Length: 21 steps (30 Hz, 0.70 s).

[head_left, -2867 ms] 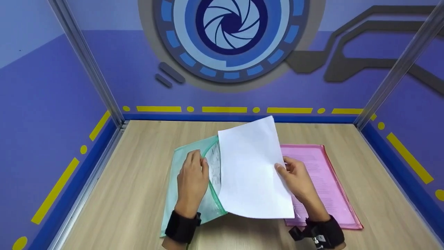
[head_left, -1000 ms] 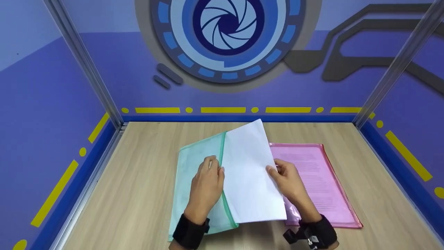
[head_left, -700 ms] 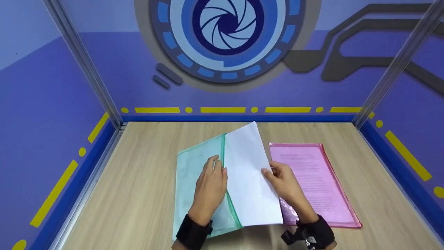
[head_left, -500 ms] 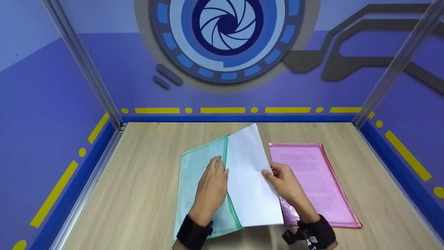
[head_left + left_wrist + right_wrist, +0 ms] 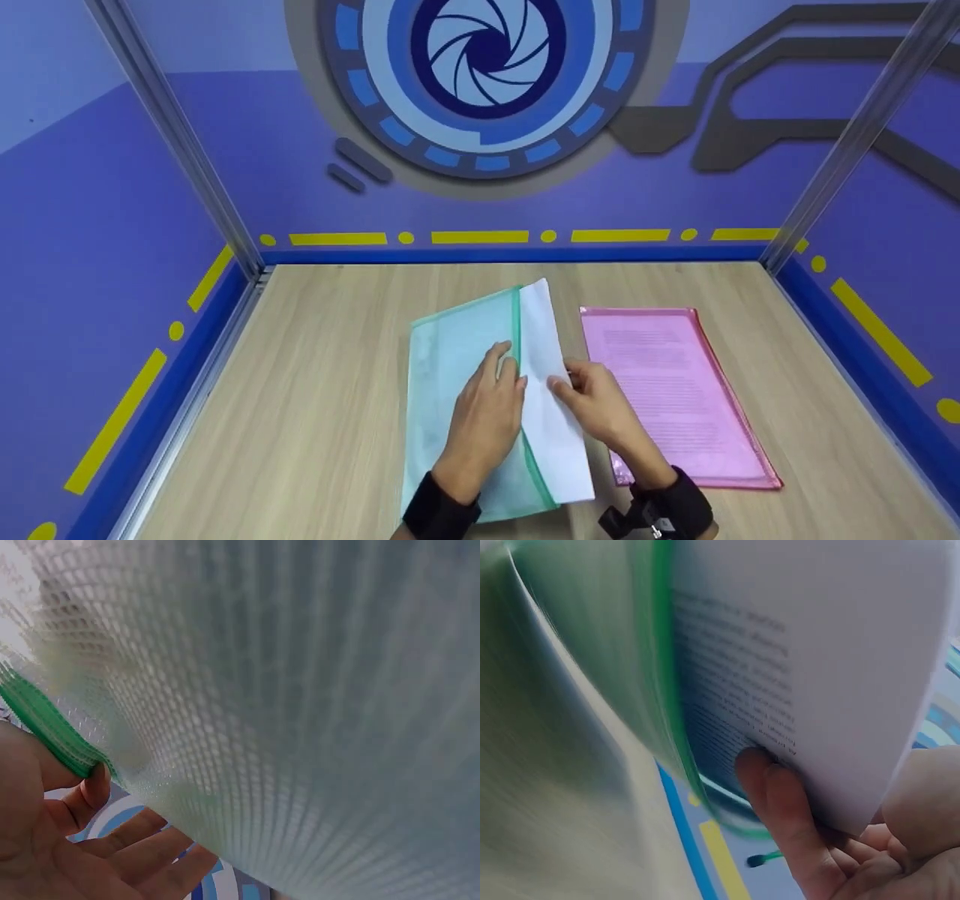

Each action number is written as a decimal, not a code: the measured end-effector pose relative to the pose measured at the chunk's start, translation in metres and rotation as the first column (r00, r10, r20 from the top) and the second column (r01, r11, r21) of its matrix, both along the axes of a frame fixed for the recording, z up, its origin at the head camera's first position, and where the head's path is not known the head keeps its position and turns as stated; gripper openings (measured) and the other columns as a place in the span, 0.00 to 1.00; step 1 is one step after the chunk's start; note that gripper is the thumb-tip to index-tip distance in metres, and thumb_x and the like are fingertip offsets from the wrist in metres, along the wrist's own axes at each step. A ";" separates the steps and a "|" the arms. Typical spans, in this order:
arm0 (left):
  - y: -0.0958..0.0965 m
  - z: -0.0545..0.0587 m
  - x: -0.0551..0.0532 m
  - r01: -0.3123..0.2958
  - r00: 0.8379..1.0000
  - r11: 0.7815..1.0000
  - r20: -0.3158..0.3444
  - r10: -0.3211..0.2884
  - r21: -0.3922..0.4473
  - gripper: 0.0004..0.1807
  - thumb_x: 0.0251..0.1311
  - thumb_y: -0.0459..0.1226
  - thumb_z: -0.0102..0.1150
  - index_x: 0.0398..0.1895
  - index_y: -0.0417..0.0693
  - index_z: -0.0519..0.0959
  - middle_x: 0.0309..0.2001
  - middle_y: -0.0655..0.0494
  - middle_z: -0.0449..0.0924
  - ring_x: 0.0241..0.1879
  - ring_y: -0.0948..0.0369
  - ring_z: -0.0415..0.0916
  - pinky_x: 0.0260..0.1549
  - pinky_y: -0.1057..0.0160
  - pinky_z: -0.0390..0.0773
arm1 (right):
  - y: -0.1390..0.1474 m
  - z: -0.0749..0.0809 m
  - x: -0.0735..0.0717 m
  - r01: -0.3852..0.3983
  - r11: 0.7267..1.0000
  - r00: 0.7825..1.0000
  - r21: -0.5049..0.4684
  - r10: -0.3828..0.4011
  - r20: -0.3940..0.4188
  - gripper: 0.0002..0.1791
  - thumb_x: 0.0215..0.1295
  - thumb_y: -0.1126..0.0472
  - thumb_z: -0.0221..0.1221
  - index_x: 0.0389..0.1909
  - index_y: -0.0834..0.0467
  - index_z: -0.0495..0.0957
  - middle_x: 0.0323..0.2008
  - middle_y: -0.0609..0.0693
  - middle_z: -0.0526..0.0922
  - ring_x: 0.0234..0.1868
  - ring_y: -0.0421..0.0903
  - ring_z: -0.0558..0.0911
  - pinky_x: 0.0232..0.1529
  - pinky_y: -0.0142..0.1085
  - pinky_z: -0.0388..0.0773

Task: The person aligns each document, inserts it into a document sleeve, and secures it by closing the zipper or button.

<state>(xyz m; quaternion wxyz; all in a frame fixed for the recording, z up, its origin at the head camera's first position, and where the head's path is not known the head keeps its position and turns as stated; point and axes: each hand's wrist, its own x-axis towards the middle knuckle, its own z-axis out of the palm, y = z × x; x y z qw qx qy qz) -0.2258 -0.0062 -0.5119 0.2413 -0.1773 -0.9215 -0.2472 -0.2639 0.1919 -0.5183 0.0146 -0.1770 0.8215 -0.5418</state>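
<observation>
A green mesh zipper pouch [image 5: 450, 352] is held tilted above the table, its opening toward the right. My left hand [image 5: 487, 420] pinches the pouch's green edge [image 5: 52, 724] between thumb and index finger, and the other fingers extend loosely in the left wrist view. White paper [image 5: 541, 337] is mostly inside the pouch, with a strip sticking out at the right. My right hand [image 5: 600, 401] pinches the paper's outer edge, thumb on the near face. Printed text shows on the paper's underside [image 5: 840, 675] in the right wrist view; whether it is several sheets I cannot tell.
A pink zipper pouch [image 5: 667, 405] with printed paper inside lies flat on the wooden table [image 5: 315, 375], just right of my right hand. Blue-purple panels [image 5: 480, 217] wall the table at the back and both sides. A dark-tipped green zipper end [image 5: 757, 860] hangs below the pouch.
The paper has slid leftward deeper into the green pouch, leaving a narrower strip outside. Both hands keep their grips; the left hand and pouch have shifted right, while the right hand has come left.
</observation>
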 end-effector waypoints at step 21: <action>0.025 -0.002 0.010 0.056 0.995 0.986 -0.092 -0.042 0.157 0.07 0.78 0.36 0.57 0.38 0.45 0.76 0.71 0.44 0.73 0.43 0.57 0.81 0.38 0.62 0.81 | -0.020 -0.005 0.007 -0.032 0.998 0.997 0.058 0.036 -0.062 0.06 0.72 0.74 0.58 0.34 0.62 0.78 0.23 0.44 0.79 0.22 0.36 0.74 0.23 0.30 0.69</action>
